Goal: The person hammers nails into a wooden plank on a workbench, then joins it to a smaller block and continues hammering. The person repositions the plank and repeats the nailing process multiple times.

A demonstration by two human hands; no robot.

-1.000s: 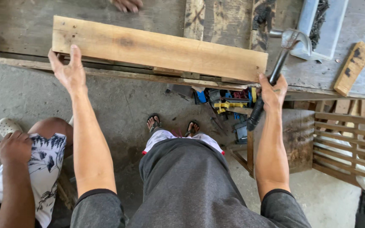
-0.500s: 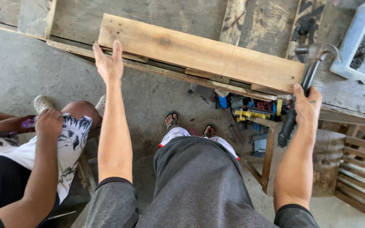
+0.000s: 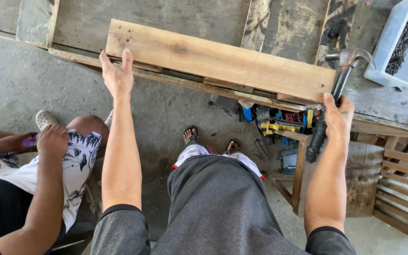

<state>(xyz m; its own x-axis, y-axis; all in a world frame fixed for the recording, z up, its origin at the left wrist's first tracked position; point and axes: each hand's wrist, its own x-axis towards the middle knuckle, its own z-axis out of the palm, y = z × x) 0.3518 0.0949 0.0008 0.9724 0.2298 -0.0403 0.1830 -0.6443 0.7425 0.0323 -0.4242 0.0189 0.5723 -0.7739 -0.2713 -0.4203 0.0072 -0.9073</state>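
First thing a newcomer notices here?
The long pale wooden plank lying across the worn workbench, with the left hand pressed flat on its near left end. Then the right hand at the plank's right end, gripping a black-handled steel claw hammer. A clear plastic tray of dark nails sits top right.

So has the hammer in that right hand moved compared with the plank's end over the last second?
No: the black-handled claw hammer stays beside the pale wooden plank's right end, gripped by the right hand.
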